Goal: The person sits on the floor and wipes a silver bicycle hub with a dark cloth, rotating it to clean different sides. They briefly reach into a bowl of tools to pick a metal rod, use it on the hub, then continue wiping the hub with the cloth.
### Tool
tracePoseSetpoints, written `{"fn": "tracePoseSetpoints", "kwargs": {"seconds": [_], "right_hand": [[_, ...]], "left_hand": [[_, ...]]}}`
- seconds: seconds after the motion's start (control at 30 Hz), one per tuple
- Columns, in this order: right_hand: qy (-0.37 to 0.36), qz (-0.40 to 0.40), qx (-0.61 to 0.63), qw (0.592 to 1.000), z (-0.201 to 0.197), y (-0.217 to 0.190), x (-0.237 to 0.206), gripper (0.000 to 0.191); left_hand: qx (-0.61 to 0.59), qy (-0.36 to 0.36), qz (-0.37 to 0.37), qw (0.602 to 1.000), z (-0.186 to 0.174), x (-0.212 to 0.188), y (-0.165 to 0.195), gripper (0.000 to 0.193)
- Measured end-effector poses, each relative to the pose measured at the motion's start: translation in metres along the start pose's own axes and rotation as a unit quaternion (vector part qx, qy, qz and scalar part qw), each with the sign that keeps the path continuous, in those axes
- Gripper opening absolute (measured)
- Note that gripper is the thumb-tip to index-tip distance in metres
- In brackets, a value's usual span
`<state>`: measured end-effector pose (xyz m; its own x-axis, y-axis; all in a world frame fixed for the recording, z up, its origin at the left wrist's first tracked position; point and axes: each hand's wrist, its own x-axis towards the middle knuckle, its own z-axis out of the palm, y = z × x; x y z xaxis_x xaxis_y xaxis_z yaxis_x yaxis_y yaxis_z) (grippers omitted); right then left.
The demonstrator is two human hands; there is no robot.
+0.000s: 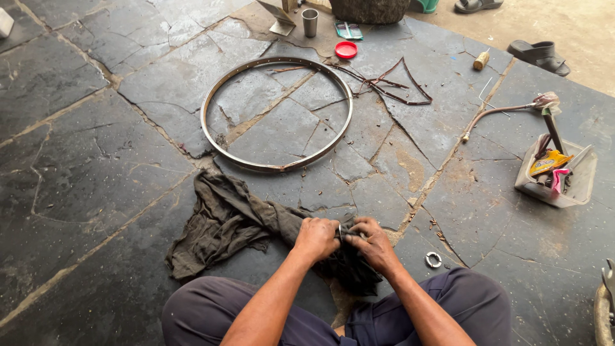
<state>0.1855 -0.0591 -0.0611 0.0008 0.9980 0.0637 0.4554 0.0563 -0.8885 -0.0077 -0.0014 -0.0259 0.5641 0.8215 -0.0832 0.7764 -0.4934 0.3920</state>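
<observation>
Both hands, left hand point(316, 238) and right hand point(373, 243), pinch the rag point(224, 221) around something small; it may slip onto the floor point(96, 160)

A wheel rim point(277, 114) lies mid-frame on the floor point(77, 160), a cloth point(224, 221) below it, a tray point(556, 176) at right.

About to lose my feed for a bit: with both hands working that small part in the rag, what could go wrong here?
The small part between the left hand and right hand may slip into the dark rag folds. The loose metal ring beside the knee could get knocked away. The wheel rim ahead could be bumped.
</observation>
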Motion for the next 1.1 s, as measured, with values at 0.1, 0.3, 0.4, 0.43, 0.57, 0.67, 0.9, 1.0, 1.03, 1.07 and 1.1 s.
{"fn": "tracePoseSetpoints", "kwargs": {"seconds": [0.1,0.3,0.4,0.43,0.57,0.67,0.9,1.0,1.03,1.07,1.1], "right_hand": [[0.091,-0.062,-0.032,0.993,-0.001,-0.005,0.001,0.017],[0.087,0.159,-0.032,0.983,-0.008,-0.008,0.002,0.021],[0.083,0.107,-0.052,0.989,-0.002,-0.01,-0.002,0.02],[0.073,0.078,-0.063,0.992,0.001,-0.011,-0.003,0.02],[0.039,0.04,-0.067,0.996,0.002,-0.019,-0.006,0.023],[0.025,0.026,-0.044,0.998,-0.002,-0.023,-0.006,0.023],[-0.053,0.007,-0.017,0.998,-0.007,-0.031,-0.005,0.035],[-0.097,0.003,-0.047,0.994,-0.012,-0.034,-0.01,0.047],[-0.113,0.007,-0.053,0.992,-0.013,-0.034,-0.012,0.053],[-0.128,0.012,-0.058,0.99,-0.013,-0.034,-0.013,0.06],[-0.133,0.0,-0.03,0.991,-0.013,-0.032,-0.015,0.061]], "left_hand": [[-0.014,-0.032,-0.05,0.998,-0.002,0.003,-0.006,0.021],[-0.019,0.028,-0.023,0.999,0.0,0.005,-0.008,0.025],[-0.027,0.008,-0.027,0.999,-0.001,0.005,-0.003,0.024],[-0.03,0.0,-0.031,0.999,-0.003,0.004,-0.002,0.024],[-0.032,-0.026,-0.042,0.998,-0.007,0.002,0.0,0.023],[-0.019,-0.026,-0.034,0.999,-0.008,0.002,0.002,0.023],[-0.025,-0.045,-0.026,0.998,-0.005,0.004,-0.006,0.023],[-0.053,0.002,0.013,0.999,-0.007,0.005,-0.013,0.023],[-0.062,0.001,0.015,0.998,-0.008,0.004,-0.015,0.022],[-0.07,0.001,0.017,0.997,-0.009,0.004,-0.016,0.022],[-0.08,-0.001,0.019,0.997,-0.01,0.004,-0.017,0.022]]}}
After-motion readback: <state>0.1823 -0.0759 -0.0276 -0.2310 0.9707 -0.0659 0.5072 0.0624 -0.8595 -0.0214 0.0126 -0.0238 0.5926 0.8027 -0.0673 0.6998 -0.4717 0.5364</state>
